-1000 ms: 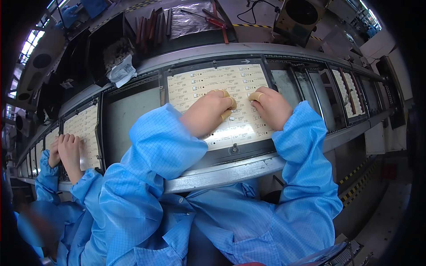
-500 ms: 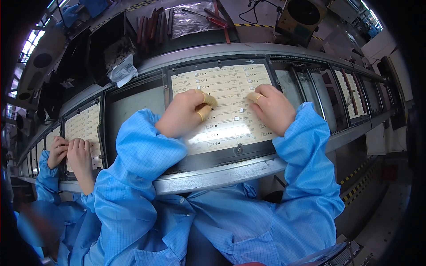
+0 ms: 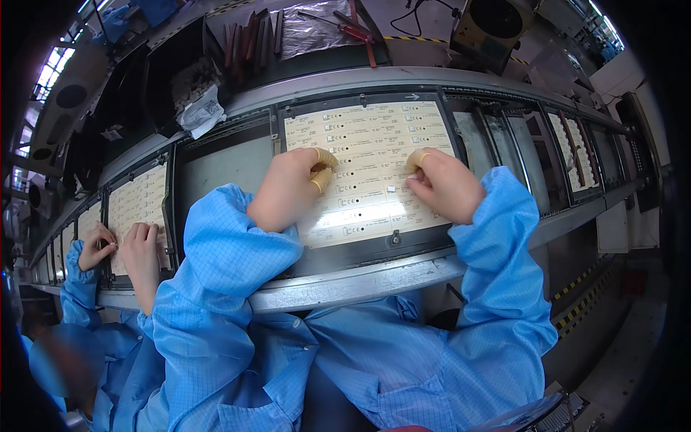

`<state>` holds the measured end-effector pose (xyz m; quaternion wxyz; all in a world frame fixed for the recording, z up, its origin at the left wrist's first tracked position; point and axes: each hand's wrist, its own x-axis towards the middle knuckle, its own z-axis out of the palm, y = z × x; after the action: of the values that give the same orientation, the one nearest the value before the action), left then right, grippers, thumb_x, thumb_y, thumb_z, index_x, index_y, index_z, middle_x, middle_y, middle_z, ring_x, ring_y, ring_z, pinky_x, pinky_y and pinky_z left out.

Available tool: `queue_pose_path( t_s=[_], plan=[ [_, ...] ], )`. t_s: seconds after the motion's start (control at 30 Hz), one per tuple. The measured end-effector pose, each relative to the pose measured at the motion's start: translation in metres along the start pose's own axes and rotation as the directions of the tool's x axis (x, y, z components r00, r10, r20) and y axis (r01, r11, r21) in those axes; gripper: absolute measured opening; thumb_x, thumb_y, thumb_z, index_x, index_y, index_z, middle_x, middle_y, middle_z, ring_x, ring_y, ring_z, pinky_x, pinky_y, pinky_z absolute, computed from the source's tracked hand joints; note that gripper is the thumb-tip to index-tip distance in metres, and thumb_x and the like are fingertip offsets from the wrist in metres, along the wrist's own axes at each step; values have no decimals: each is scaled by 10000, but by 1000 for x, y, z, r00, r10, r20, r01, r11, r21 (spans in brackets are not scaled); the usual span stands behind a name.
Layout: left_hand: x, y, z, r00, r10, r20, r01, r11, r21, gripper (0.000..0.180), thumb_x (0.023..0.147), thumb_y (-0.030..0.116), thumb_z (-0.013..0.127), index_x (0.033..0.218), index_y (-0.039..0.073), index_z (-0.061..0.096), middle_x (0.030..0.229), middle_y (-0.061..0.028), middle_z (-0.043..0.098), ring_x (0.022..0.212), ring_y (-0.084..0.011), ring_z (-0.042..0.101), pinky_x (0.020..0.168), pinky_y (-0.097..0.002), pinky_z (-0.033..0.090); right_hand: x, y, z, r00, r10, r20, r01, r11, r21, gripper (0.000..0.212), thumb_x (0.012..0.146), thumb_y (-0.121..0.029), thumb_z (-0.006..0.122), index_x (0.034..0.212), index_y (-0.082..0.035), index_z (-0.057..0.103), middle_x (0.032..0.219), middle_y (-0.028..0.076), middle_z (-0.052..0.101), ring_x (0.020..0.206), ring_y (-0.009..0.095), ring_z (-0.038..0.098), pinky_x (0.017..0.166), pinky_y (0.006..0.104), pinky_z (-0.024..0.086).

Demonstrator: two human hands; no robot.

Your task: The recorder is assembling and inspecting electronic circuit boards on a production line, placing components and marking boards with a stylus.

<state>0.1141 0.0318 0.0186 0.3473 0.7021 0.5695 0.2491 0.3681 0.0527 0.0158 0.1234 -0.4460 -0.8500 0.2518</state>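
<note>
A cream circuit board panel (image 3: 374, 169) with rows of printed outlines lies in a dark carrier frame on the rail in front of me. Over its left part, my left hand (image 3: 288, 183) is curled, yellow finger cots on its thumb and forefinger; whatever is in its fingertips is hidden. At the right part my right hand (image 3: 448, 186), also with a yellow cot, pinches a small white connector (image 3: 412, 176), only partly visible. Beside those fingers a loose white connector (image 3: 391, 189) lies on the panel. Several more white connectors (image 3: 332, 138) sit on the upper rows.
On my left a co-worker's hands (image 3: 140, 252) are over another panel (image 3: 137, 196). Black bins (image 3: 173, 79), one with a crumpled white bag (image 3: 201, 114), stand beyond the rail. A red-handled screwdriver (image 3: 353, 32) lies near a foil sheet. More panels (image 3: 572, 151) are at the right.
One of two loose white connectors on the panel is gone from its spot, and a white bit now shows in my right fingertips. My left hand has shifted slightly left; the panel appears slightly further right.
</note>
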Motion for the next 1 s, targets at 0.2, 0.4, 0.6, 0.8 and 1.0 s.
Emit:
queue_pose_path(
  t_s=[0.2, 0.4, 0.6, 0.8, 1.0],
  plan=[
    [-1, -7, 3, 975, 219, -44, -215, 973, 84, 151, 780, 25, 637, 929, 23, 661, 878, -125, 616, 834, -261, 590, 759, -312, 484, -14, 7, -11, 990, 11, -140, 11, 988, 152, 127, 765, -28, 639, 862, -17, 558, 737, 73, 523, 614, 145, 527, 579, 258, 454],
    [2, -4, 9, 976, 219, -8, -217, 971, 99, 137, 771, 43, 603, 895, 18, 658, 860, -168, 595, 840, -325, 568, 768, -374, 468, -20, 6, -17, 986, 47, -159, -21, 988, 156, 142, 767, -11, 639, 883, -20, 559, 723, 47, 507, 609, 106, 492, 556, 234, 426],
    [1, -7, 10, 966, 258, -10, -253, 955, 154, 121, 774, 50, 597, 877, 13, 649, 856, -173, 588, 829, -328, 567, 767, -376, 468, -21, 15, -12, 986, 13, -165, 8, 993, 122, 126, 779, -10, 631, 905, -18, 624, 777, 63, 574, 649, 109, 534, 587, 234, 449],
    [1, -1, 9, 994, 111, 12, -111, 974, 200, 130, 805, 68, 574, 900, 9, 640, 915, -180, 575, 843, -334, 566, 782, -372, 470, -20, 14, -10, 964, 250, -94, -232, 958, 169, 165, 803, -23, 622, 966, -5, 636, 786, 86, 622, 672, 122, 588, 634, 233, 490],
    [0, -8, 9, 988, 153, 19, -154, 966, 205, 142, 828, 95, 571, 922, 14, 641, 978, -191, 558, 876, -334, 563, 803, -370, 467, -17, 14, -7, 975, 202, -93, -203, 979, 3, 169, 825, -53, 600, 983, 3, 621, 813, 134, 629, 731, 198, 635, 661, 282, 510]
  ],
)
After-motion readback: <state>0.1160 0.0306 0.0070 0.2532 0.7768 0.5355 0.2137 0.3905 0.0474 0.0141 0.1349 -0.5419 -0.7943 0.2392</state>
